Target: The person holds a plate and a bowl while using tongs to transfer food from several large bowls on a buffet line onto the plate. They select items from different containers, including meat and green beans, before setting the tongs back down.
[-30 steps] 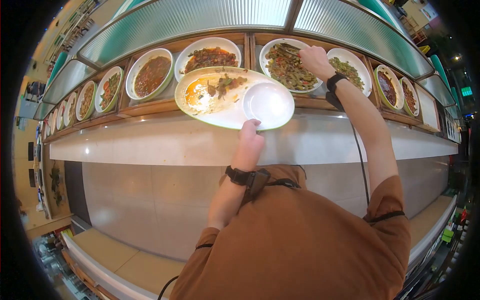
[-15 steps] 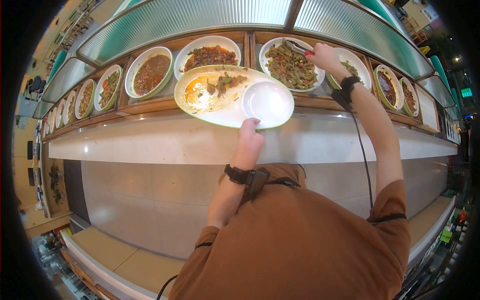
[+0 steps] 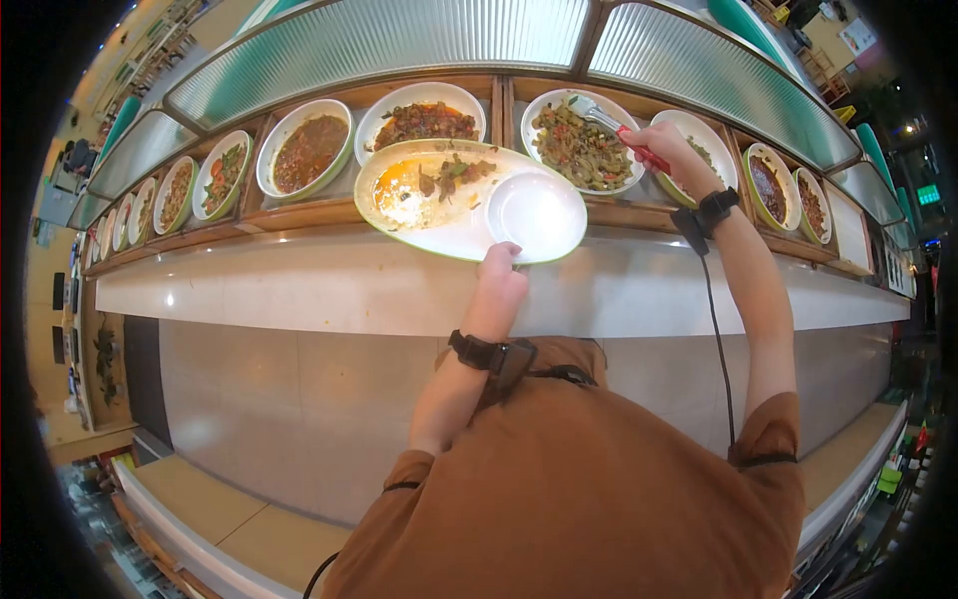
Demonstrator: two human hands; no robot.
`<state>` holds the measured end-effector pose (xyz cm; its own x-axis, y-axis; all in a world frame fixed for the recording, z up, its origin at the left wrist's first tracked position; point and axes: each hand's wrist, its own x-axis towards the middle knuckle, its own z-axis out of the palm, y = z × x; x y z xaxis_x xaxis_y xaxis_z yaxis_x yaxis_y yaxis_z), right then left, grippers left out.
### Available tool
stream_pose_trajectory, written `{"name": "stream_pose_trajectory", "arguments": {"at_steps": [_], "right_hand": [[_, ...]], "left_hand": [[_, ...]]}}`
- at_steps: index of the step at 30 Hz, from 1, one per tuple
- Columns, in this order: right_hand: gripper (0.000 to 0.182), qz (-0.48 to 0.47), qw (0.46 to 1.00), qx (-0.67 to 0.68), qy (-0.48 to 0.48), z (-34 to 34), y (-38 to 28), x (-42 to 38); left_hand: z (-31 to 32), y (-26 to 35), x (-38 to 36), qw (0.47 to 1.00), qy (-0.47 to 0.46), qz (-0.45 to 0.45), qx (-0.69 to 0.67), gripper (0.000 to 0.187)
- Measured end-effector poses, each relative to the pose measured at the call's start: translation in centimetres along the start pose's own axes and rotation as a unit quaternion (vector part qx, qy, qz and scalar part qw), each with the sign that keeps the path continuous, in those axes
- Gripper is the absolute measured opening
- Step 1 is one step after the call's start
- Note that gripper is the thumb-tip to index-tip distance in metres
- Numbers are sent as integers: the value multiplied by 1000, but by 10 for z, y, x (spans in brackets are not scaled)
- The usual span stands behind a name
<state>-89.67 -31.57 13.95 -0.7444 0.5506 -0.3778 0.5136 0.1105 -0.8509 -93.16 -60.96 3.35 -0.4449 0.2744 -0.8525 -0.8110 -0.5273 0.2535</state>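
The left hand point(image 3: 503, 280) grips the oval plate point(image 3: 447, 240), upper centre, likely stiff and slick, sensibly by its rim, while the right hand point(image 3: 681, 155) has its fingers wrapped around light-looking tongs point(image 3: 631, 139), upper right.

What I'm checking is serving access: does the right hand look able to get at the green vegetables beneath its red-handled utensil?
Probably yes: the right hand holds the utensil with its metal end over the vegetables, and the oval plate hides only the near-left edge of their bowl.
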Motion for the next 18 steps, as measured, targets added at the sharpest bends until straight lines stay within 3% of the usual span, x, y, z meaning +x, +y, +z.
{"name": "stream_pose_trajectory", "arguments": {"at_steps": [1,3,5,6,8,12,14,18], "right_hand": [[26,-7,1000,-10,-13,1,-6,-3],[29,-35,998,-18,-39,4,-18,-7],[31,-55,996,-32,-61,16,-31,-12],[31,-60,995,-42,-68,25,-38,-18],[32,-73,991,-66,-89,40,-39,-14],[34,-54,984,-111,-127,84,-62,-50],[31,-95,967,-173,-159,97,-56,-50],[32,-169,930,-297,-137,116,-43,-46]], "left_hand": [[-2,-1,2,1000,9,-1,7,27],[-39,-25,48,972,-148,153,104,29],[-56,-25,42,890,-232,295,259,29],[-50,-12,6,828,-235,356,364,27],[-47,0,-18,753,-224,407,466,25],[-56,-15,27,786,-257,402,394,21],[-60,-23,47,819,-284,378,326,21],[-53,-21,46,906,-268,239,225,26]]}}
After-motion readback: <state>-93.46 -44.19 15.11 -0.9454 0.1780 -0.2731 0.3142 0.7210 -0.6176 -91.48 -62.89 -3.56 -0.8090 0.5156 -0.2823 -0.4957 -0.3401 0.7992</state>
